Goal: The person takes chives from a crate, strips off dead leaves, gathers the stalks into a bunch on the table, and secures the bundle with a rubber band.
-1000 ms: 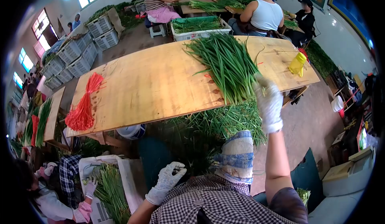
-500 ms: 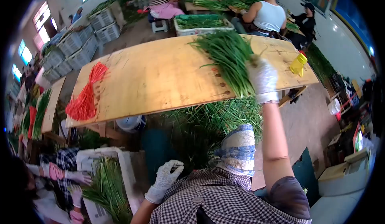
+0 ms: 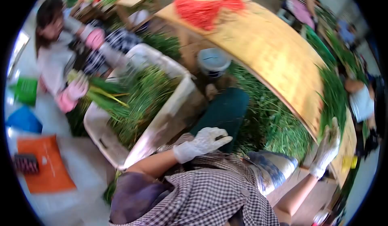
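Observation:
My left hand, in a white glove, is held over my lap, its fingers slightly bent and apart from the thumb, with nothing visible in it. My right hand, also gloved, is at the right end of the wooden table. Its fingers are stretched out beside the near end of a pile of long green chives; whether it touches them I cannot tell. Red plastic ties lie spread in a bundle at the table's other end.
At my left, a person with pink-cuffed gloves holds greens over a white crate of chives. Loose greens cover the floor under the table near a lidded bucket. A yellow bottle stands at right, an orange bag at left.
My view has swung left, bringing the crate and neighbouring person closer to the middle. My right hand has gone from gripping the chives to stretched fingers beside them. My left hand stays over my lap.

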`<state>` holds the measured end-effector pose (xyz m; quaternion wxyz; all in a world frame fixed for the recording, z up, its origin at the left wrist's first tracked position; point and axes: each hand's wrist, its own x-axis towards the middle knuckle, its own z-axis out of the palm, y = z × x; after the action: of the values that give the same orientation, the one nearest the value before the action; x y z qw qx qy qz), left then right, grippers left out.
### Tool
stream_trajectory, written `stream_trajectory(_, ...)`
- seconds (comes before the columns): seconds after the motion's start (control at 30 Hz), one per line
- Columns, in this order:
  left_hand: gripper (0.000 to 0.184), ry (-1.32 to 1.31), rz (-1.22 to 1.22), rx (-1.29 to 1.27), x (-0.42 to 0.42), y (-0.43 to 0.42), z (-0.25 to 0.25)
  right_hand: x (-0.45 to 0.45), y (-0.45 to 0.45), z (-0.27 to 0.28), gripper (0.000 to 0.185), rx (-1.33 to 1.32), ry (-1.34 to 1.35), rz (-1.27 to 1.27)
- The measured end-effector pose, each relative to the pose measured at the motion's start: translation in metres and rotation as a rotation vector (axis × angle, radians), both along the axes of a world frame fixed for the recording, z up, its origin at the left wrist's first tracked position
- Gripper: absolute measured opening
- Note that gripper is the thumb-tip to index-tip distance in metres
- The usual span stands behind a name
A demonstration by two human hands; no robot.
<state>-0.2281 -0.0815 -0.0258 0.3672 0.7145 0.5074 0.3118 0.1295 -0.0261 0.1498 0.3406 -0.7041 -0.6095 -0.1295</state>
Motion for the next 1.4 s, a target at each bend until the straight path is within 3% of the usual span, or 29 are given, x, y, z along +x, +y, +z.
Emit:
stream_trajectory(0.03, 0.018, -0.007, 0.034, 0.014, -0.006, -0.001, -0.001, -0.012, 0.006, -0.019, 0.033, 0.052, 0.097, 0.18)
stream_trajectory(0.07, 0.018, -0.013, 0.078, 0.005, -0.016, -0.003, -0.003, -0.019, 0.014, -0.05, 0.039, -0.032, 0.548, 0.353)
stream_trajectory(0.17, 0.016, -0.201, 0.199, -0.103, -0.043, -0.013, -0.008, -0.091, 0.017, -0.072, 0.043, -0.402, 0.407, 0.405)
stream_trajectory(0.23, 0.018, -0.266, 0.409, -0.046, -0.069, -0.023, -0.022, -0.144, 0.019, -0.083, 0.044, -0.418, 0.411, 0.557)
stream_trajectory(0.37, 0.029, -0.079, 0.698, 0.033, -0.128, -0.046, -0.06, -0.211, 0.02, -0.105, 0.045, -0.613, 0.461, 0.717)
stream_trajectory(0.4, 0.031, 0.129, 0.742, 0.103, -0.148, -0.051, -0.069, -0.224, 0.02, -0.107, 0.046, -0.655, 0.433, 0.729)
stream_trajectory(0.43, 0.029, 0.103, 0.799, 0.017, -0.167, -0.063, -0.078, -0.242, 0.017, -0.105, 0.045, -0.685, 0.4, 0.757)
stream_trajectory(0.5, 0.028, 0.297, 0.593, 0.048, -0.212, -0.084, -0.151, -0.26, 0.017, -0.113, 0.045, -0.729, 0.376, 0.777)
stream_trajectory(0.53, 0.028, 0.292, 0.608, 0.033, -0.222, -0.093, -0.14, -0.269, 0.016, -0.116, 0.045, -0.746, 0.367, 0.787)
stream_trajectory(0.6, 0.026, 0.081, 0.925, -0.102, -0.234, -0.105, -0.126, -0.28, 0.015, -0.122, 0.042, -0.788, 0.368, 0.813)
stream_trajectory(0.7, 0.025, 0.164, 1.084, -0.186, -0.269, -0.111, -0.143, -0.298, 0.011, -0.123, 0.04, -0.865, 0.407, 0.786)
stream_trajectory(0.77, 0.025, 0.134, 1.086, -0.209, -0.288, -0.103, -0.153, -0.303, 0.011, -0.131, 0.038, -0.913, 0.402, 0.76)
stream_trajectory(0.9, 0.026, 0.079, 0.781, -0.361, -0.299, -0.064, -0.18, -0.313, 0.016, -0.143, 0.038, -1.009, 0.365, 0.728)
stream_trajectory(0.97, 0.029, 0.114, 0.635, -0.299, -0.293, -0.049, -0.208, -0.317, 0.017, -0.145, 0.037, -1.059, 0.345, 0.692)
stream_trajectory(1.03, 0.033, 0.109, 0.545, -0.469, -0.286, -0.025, -0.216, -0.322, 0.022, -0.144, 0.038, -1.142, 0.312, 0.67)
stream_trajectory(1.1, 0.041, 0.099, 0.523, -0.458, -0.285, -0.011, -0.231, -0.329, 0.026, -0.147, 0.038, -1.136, 0.245, 0.688)
stream_trajectory(1.23, 0.058, 0.239, 0.564, -0.134, -0.289, 0.023, -0.233, -0.337, 0.032, -0.158, 0.036, -1.162, 0.268, 0.668)
stream_trajectory(1.4, 0.072, 0.451, 0.672, 0.006, -0.304, 0.065, -0.251, -0.357, 0.03, -0.146, 0.035, -1.161, 0.257, 0.728)
